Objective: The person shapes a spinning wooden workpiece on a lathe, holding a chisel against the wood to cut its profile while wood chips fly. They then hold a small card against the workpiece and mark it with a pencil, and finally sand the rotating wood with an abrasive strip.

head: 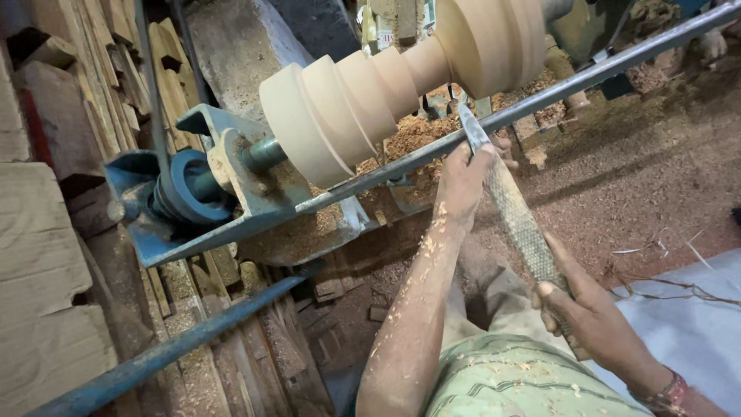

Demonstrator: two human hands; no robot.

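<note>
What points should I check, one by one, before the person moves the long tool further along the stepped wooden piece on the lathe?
1. Left hand grips the turning tool near its tip: ok.
2. Right hand holds the tool's rear end: ok.
3. Tool lies across the metal rest bar: ok.
4. Tool tip touches the stepped wooden workpiece: cannot tell, the edge is hidden.
5. Workpiece sits on the spindle beside the blue pulley: ok.
6. Left forearm free of wood shavings: not ok, chips stick to it.
</note>
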